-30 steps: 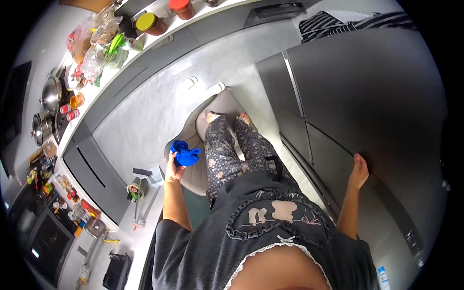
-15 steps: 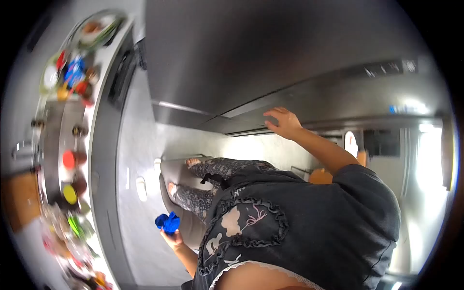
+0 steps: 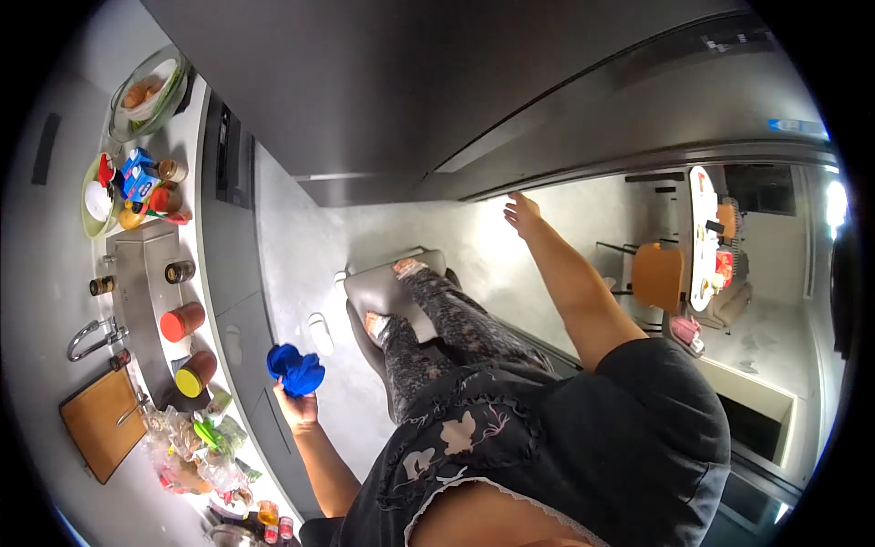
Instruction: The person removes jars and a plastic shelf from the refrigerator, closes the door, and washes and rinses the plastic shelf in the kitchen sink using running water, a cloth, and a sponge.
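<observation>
A crumpled blue cloth [image 3: 296, 369] is held in my left hand [image 3: 299, 407], with the fingers closed under it. This hand is out to the left, over the floor near the counter's front. My right hand [image 3: 522, 215] stretches forward beside the lower edge of a tall dark cabinet [image 3: 365, 82]. Its fingers are apart and nothing shows in them; whether a fingertip touches the cabinet edge I cannot tell. Both my feet rest on a grey padded seat [image 3: 365, 290] below me.
Along the left runs a white counter [image 3: 208, 264] with a sink [image 3: 137, 273], a red-lidded jar [image 3: 182, 322], a yellow-lidded jar [image 3: 194, 374], a cutting board [image 3: 102, 410] and plastic bags. White slippers [image 3: 320, 335] lie on the floor. An orange chair [image 3: 658, 276] and table [image 3: 700, 237] stand right.
My view has turned, bringing the dining table and chair at right into fuller sight. My right arm reaches further forward, closer to the cabinet edge. The blue cloth stays in my left hand.
</observation>
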`<state>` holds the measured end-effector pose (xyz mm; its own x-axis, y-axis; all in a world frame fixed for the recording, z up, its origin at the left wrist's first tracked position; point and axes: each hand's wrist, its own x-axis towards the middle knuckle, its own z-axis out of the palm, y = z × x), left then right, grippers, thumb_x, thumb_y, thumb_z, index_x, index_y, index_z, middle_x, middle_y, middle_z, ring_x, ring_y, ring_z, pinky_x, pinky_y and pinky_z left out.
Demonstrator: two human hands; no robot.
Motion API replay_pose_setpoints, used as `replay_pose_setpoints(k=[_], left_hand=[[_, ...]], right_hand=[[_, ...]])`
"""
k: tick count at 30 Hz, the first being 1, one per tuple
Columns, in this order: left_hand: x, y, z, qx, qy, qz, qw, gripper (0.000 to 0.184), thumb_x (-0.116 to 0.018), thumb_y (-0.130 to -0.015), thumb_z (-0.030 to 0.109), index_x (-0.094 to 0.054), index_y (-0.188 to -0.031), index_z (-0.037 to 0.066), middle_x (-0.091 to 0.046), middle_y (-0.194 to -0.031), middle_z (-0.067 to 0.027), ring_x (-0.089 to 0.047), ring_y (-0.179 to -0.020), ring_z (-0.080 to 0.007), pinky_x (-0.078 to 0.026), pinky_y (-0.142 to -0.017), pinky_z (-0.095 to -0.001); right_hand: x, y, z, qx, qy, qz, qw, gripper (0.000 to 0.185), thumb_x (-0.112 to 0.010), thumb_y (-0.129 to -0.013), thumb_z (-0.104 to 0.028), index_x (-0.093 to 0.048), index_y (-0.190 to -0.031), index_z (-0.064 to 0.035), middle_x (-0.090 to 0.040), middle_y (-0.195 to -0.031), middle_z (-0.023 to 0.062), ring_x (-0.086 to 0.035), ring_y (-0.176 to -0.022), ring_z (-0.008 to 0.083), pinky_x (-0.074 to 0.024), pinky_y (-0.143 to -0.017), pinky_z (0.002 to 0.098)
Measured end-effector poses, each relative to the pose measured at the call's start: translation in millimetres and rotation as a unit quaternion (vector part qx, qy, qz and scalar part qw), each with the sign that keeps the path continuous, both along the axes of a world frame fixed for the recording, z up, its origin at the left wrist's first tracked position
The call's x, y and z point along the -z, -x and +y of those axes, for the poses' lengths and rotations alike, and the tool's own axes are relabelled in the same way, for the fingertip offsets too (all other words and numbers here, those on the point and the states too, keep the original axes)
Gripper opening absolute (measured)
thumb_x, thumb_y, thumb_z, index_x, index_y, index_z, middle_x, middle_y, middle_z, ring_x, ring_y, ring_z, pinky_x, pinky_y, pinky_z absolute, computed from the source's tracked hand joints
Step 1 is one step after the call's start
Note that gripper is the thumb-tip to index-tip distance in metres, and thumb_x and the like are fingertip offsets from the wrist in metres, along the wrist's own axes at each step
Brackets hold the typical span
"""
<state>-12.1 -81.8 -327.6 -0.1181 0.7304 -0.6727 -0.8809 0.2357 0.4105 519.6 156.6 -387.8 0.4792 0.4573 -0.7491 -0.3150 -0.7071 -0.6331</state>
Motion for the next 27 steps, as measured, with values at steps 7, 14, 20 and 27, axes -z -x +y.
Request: replay_pose_setpoints(k=[7, 14, 20, 27], left_hand=[[20.6, -30.0, 60.3, 0.062, 0.043, -0.031, 0.997, 0.055, -0.057, -0.074, 0.031, -0.045, -0.120, 0.003, -0.052, -0.117, -0.0145, -0.051, -0.108, -0.0293, -0.039, -0.095, -0.0445], [46.5, -105.5, 93.7, 0.090, 0.022, -0.054, 0.994, 0.061, -0.060, -0.071, 0.023, -0.039, -0.125, 0.001, -0.050, -0.119, -0.0126, -0.049, -0.110, -0.0276, -0.035, -0.099, -0.0425], [102.9, -153.3, 74.8, 0.075, 0.063, -0.061, 0.993, 0.059, -0.057, -0.073, 0.029, -0.042, -0.123, 0.003, -0.053, -0.116, -0.0118, -0.051, -0.107, -0.0263, -0.037, -0.096, -0.0404], [136.2, -137.2, 4.5, -0.034, 0.136, -0.049, 0.989, 0.056, -0.057, -0.074, 0.028, -0.042, -0.122, 0.004, -0.054, -0.114, -0.0131, -0.054, -0.103, -0.0279, -0.042, -0.091, -0.0423]], right_hand=[[98.4, 41.8, 27.1, 0.119, -0.031, 0.125, 0.984, 0.033, -0.050, -0.082, -0.016, -0.042, -0.114, -0.0113, -0.049, -0.108, 0.0163, -0.052, -0.091, 0.0306, -0.0470, -0.079, 0.0426], [183.0, 11.7, 69.2, 0.174, -0.028, 0.087, 0.980, 0.024, -0.046, -0.083, -0.015, -0.043, -0.106, -0.0099, -0.048, -0.102, 0.0167, -0.051, -0.090, 0.0315, -0.0479, -0.076, 0.0433], [250.9, 0.1, 76.5, 0.061, -0.049, 0.063, 0.995, 0.016, -0.050, -0.082, -0.019, -0.048, -0.095, -0.0100, -0.053, -0.093, 0.0159, -0.053, -0.082, 0.0276, -0.0481, -0.074, 0.0423], [179.4, 95.7, 39.7, -0.387, 0.009, 0.070, 0.919, 0.031, -0.049, -0.082, -0.014, -0.049, -0.112, -0.0079, -0.055, -0.105, 0.0080, -0.054, -0.093, 0.0188, -0.0426, -0.085, 0.0332]])
